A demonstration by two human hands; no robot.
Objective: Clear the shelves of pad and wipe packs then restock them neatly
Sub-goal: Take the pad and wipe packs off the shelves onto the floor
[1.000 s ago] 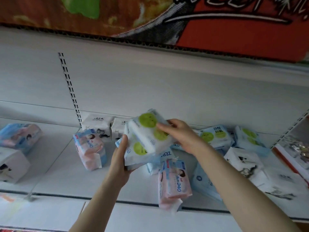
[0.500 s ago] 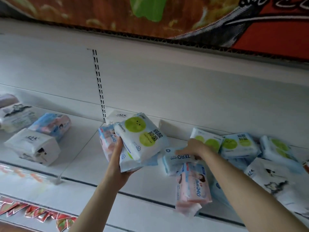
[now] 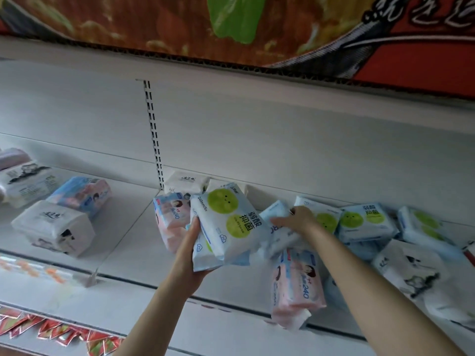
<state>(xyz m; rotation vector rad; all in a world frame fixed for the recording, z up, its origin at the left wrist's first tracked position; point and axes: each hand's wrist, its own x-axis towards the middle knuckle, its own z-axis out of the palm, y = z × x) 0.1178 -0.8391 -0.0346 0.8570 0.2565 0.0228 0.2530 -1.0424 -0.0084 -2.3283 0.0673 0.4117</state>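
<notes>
My left hand grips a stack of white pad packs with green dots, raised just above the white shelf. To their right my right hand grips a light blue pack and lifts it off the pile; it is blurred. A pink pack marked 240 hangs over the shelf's front edge below that hand. More green-dot packs lie at the right. Another pink pack stands behind my left hand.
White packs with a cat print and a pink-blue pack lie left of a clear divider. White packs stand against the back wall. A cat-print pack lies at far right. Red sachets hang below.
My right hand has closed on the light blue pack and lifted it leftward toward the stack. The left hand keeps its stack, slightly lower and tilted. The camera moved closer.
</notes>
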